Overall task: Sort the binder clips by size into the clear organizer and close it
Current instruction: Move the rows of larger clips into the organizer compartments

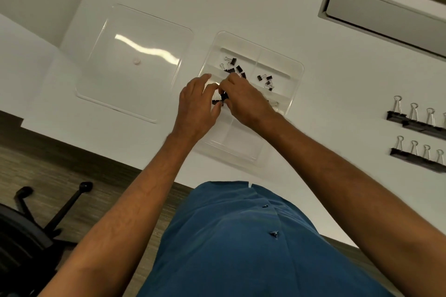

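Pinching a binder clip, both hands' grip meets.

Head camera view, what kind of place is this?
Probably an office: a long white desk with a recessed grey cable hatch, a black wheeled office chair, and wood-look flooring.

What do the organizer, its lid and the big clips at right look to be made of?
Organizer: clear rigid plastic, probably; the white table shows through its walls. Lid: the same glossy clear plastic, mirroring a ceiling light. Large binder clips: matte black bodies, likely painted metal, with shiny silver wire handles.
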